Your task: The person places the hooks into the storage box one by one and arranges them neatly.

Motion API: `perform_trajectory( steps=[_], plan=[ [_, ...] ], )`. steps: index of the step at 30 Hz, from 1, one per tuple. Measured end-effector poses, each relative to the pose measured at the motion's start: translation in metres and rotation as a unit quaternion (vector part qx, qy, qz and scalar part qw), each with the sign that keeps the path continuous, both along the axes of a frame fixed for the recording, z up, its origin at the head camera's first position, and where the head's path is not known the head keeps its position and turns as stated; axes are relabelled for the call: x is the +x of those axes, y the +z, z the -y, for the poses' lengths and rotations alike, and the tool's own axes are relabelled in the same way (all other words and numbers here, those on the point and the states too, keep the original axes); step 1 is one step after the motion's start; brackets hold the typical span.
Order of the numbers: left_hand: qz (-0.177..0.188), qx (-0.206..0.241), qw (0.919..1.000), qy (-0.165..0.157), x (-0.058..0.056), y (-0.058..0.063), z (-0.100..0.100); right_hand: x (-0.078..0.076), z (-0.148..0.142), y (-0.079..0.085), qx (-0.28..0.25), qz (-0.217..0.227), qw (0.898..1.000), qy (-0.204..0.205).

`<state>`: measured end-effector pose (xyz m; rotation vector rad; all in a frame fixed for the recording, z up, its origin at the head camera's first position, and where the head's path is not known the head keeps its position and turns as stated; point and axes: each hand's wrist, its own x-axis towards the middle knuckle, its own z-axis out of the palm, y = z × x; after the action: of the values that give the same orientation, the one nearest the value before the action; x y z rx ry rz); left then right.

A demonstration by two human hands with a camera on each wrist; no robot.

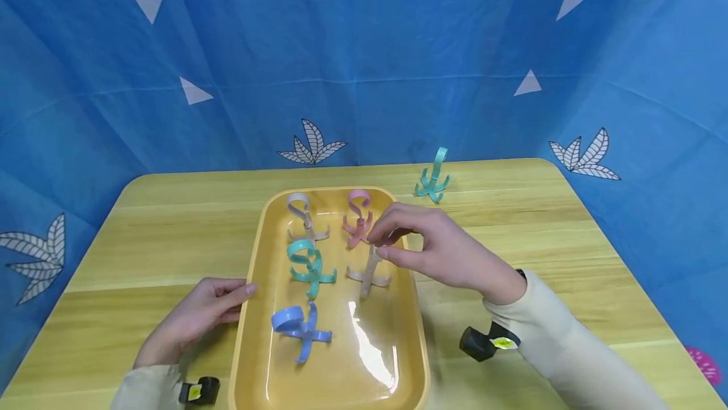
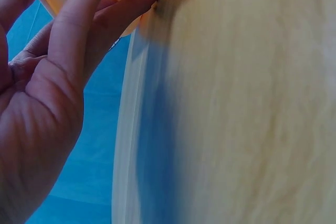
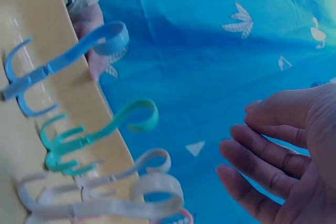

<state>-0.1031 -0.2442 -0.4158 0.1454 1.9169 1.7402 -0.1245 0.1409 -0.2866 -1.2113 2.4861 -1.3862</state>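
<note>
My left hand [image 1: 199, 312] holds the left rim of a yellow tray [image 1: 258, 233], thumb over the edge and fingers against the outer side. My right hand [image 1: 440, 249] is over the tray's right side, just above a beige claw hook [image 1: 368, 277]. In the right wrist view a gap separates the loosely bent fingers [image 3: 257, 150] from that hook's curled top, and they hold nothing. Also in the tray are a greyish hook [image 1: 307, 223], a pink hook [image 1: 358, 228], a green hook [image 1: 313, 268] and a blue hook [image 1: 304, 332].
Another green hook [image 1: 435, 176] stands on the wooden table [image 1: 512, 208] behind the tray, near the back edge. A blue patterned cloth [image 1: 364, 50] hangs behind and at both sides of the table. The tray's front right part shows bare yellow floor.
</note>
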Motion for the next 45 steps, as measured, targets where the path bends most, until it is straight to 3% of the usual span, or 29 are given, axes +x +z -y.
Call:
perform_trajectory(
  steps=[7, 17, 30, 37, 45],
  plan=[
    [0.001, -0.005, 1.0000, 0.005, -0.003, 0.002, 0.000, -0.003, -0.015, -0.001, -0.033, 0.018, 0.999, -0.026],
    [0.002, -0.002, 1.0000, 0.008, -0.003, 0.001, 0.000, -0.005, -0.033, -0.002, -0.016, 0.044, 0.993, -0.105],
    [0.003, -0.002, 0.9999, -0.013, -0.002, 0.002, 0.003, -0.014, -0.047, -0.009, -0.080, 0.014, 0.984, -0.158],
    [0.006, -0.001, 0.9999, -0.015, -0.001, 0.003, 0.002, -0.023, -0.049, -0.013, -0.140, 0.005, 0.970, -0.198],
    [-0.001, -0.013, 0.9999, -0.005, -0.002, 0.002, 0.001, -0.028, -0.053, -0.013, -0.129, -0.013, 0.964, -0.232]
  ],
)
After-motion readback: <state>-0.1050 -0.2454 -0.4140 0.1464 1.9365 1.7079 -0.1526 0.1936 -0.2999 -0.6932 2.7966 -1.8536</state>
